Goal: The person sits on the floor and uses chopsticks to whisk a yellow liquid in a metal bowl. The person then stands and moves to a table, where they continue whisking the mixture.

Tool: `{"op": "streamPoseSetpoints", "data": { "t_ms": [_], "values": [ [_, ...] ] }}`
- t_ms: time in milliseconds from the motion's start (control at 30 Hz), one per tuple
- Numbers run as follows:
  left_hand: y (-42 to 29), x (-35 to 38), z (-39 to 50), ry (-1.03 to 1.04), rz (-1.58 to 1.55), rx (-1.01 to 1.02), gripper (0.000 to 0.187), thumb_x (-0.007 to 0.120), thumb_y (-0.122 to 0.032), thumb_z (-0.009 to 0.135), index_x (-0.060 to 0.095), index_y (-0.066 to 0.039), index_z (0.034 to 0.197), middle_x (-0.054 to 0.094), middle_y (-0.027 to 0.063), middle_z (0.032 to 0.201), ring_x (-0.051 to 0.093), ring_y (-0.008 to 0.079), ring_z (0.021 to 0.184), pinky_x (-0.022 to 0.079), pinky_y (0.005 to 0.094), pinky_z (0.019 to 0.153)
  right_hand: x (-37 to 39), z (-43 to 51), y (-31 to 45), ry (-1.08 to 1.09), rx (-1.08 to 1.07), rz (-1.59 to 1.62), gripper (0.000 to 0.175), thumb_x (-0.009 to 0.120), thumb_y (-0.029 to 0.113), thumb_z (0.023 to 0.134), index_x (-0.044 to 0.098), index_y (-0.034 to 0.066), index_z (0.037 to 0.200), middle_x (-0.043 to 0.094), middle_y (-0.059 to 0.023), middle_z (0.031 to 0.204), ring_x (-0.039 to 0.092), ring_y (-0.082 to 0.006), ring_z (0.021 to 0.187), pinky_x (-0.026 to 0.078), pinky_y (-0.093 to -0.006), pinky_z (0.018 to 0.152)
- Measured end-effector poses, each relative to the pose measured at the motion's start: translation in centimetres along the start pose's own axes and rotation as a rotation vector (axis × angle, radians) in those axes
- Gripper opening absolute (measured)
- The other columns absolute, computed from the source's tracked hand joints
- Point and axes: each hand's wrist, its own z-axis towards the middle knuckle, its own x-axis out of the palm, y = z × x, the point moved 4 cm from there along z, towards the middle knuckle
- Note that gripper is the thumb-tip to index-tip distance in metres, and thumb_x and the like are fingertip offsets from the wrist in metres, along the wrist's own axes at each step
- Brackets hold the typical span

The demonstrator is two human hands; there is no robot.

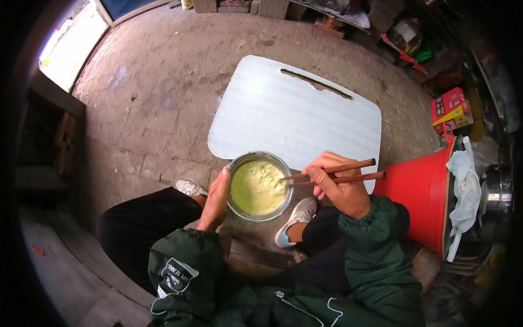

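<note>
My left hand (216, 201) grips the left side of a round metal bowl (291, 198), its thumb up along the rim. Inside the bowl is a pale yellow-green, lumpy batter (260, 189). A pair of dark wooden chopsticks (347, 166) is held in my right hand (340, 186), at the right of the bowl. Their tips are over the batter's right edge; whether they dip into it I cannot tell. Just beyond the bowl lies a white low tabletop (298, 118) with a slot near its far edge, partly overlapped by the bowl and my right hand.
On the right stands a red plastic bucket (416, 198) with a white cloth (466, 188) on top. A red and yellow carton (451, 109) is behind it. My shoes (298, 220) rest on the concrete floor below the bowl. Bricks (273, 8) line the far edge.
</note>
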Motion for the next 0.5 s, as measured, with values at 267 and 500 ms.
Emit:
{"op": "streamPoseSetpoints", "data": {
  "t_ms": [267, 500],
  "values": [
    [0.7, 0.2, 0.3, 0.047, -0.045, -0.009, 0.057, 0.031, -0.042, 0.106, 0.045, 0.003, 0.137, 0.056, 0.0136, 0.131, 0.055, 0.0184, 0.117, 0.043, 0.0315, 0.102, 1.7, 0.5, -0.1, -0.014, 0.088, 0.286, 0.025, 0.06, 0.023, 0.098, 0.064, -0.0011, 0.093, 0.062, -0.0049, 0.076, 0.059, -0.0071, 0.06, 0.049, -0.0205, 0.052],
    [0.2, -0.6, 0.1, 0.061, -0.014, -0.053, 0.056, 0.032, -0.043, 0.106, 0.049, 0.001, 0.136, 0.057, 0.0078, 0.128, 0.053, 0.0139, 0.114, 0.041, 0.0279, 0.1, 1.0, 0.5, -1.3, 0.024, 0.094, 0.127, 0.025, 0.059, 0.023, 0.098, 0.063, -0.0002, 0.089, 0.061, -0.0056, 0.074, 0.059, -0.0081, 0.06, 0.049, -0.0205, 0.051]
  ]
}}
